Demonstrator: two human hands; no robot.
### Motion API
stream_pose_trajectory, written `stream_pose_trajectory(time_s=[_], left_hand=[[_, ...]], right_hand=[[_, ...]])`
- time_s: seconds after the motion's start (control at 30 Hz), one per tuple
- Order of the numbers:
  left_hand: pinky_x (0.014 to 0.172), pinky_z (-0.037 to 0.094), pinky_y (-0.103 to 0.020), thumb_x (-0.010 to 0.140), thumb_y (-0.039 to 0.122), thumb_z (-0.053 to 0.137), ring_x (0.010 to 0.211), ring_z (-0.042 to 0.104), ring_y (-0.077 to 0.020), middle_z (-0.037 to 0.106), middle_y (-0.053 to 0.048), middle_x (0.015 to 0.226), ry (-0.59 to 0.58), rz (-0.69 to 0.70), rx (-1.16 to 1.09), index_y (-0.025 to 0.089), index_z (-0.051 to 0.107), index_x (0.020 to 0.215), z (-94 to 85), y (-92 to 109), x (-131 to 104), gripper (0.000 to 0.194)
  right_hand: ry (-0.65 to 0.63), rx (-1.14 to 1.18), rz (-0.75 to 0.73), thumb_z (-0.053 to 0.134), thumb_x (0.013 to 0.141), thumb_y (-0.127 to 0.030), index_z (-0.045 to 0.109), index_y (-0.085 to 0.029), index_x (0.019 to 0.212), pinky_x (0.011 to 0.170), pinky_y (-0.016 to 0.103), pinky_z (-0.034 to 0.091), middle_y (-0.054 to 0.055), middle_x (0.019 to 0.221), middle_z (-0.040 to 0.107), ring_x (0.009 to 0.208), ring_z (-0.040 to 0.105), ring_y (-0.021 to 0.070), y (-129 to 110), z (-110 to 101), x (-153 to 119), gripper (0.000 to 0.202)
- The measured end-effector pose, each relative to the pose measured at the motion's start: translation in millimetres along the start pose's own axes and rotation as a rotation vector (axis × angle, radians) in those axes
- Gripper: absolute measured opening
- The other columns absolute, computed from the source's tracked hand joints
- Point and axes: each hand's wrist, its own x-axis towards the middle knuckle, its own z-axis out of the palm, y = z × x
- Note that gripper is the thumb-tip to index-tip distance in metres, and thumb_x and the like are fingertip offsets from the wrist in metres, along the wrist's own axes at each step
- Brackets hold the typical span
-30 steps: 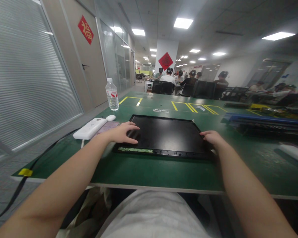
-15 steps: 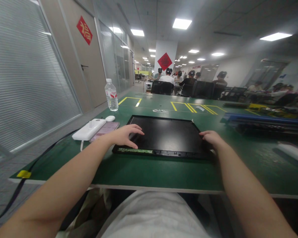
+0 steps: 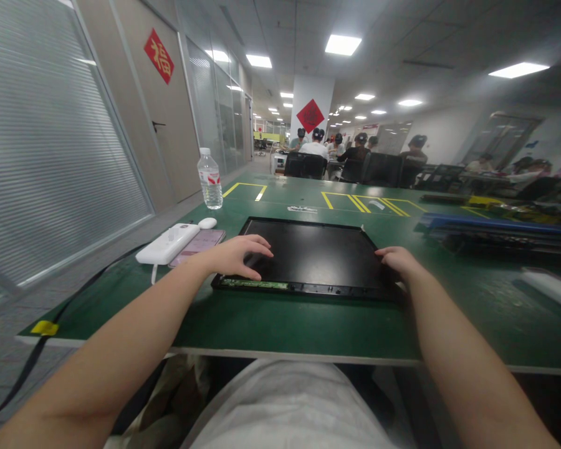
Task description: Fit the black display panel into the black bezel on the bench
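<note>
A flat black display panel lies on the green table in front of me. Along its near edge, on the left, runs a green circuit strip. My left hand is over the panel's left side, thumb and fingers spread apart, holding nothing. My right hand is at the panel's right edge, its fingers pressed together against the frame. The underside of that hand's grip is hidden.
To the left are a white power strip, a phone, a white mouse and a water bottle. Blue-edged panels lie on the right. Several people sit at tables farther back.
My left hand has shifted very slightly to the right over the panel. The right hand and the panel look unmoved.
</note>
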Motion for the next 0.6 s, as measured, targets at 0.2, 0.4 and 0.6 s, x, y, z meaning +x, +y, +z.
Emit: stream_pose_trajectory(time_s=[0.2, 0.4, 0.6], left_hand=[[0.106, 0.047, -0.034, 0.076, 0.034, 0.085, 0.123, 0.063, -0.0254, 0.064, -0.009, 0.136, 0.005, 0.028, -0.001, 0.024, 0.074, 0.122, 1.2, -2.4, 0.8, 0.048], [0.105, 0.047, -0.034, 0.077, 0.034, 0.084, 0.122, 0.064, -0.0249, 0.065, -0.009, 0.135, 0.003, 0.036, -0.011, 0.025, 0.074, 0.121, 1.3, -3.4, 0.6, 0.046], [0.106, 0.048, -0.035, 0.078, 0.049, 0.079, 0.120, 0.065, -0.0260, 0.066, -0.010, 0.133, 0.015, -0.032, 0.007, 0.023, 0.075, 0.119, 2.7, -7.6, 1.7, 0.049]], right_hand=[[-0.008, -0.018, -0.010, 0.060, 0.066, 0.003, 0.079, -0.012, 0.109, 0.058, 0.025, 0.049, 0.006, 0.072, 0.071, 0.057, 0.061, 0.0160, 1.3, 0.0, 4.2, 0.050], [0.000, -0.011, -0.005, 0.062, 0.065, 0.002, 0.079, -0.014, 0.108, 0.057, 0.024, 0.049, 0.007, 0.075, 0.072, 0.060, 0.063, 0.0166, 3.4, 0.8, 7.2, 0.049], [0.008, -0.025, -0.008, 0.062, 0.064, 0.001, 0.078, -0.014, 0.110, 0.058, 0.024, 0.049, 0.007, 0.076, 0.073, 0.061, 0.063, 0.0163, 3.9, 1.0, 7.2, 0.051]])
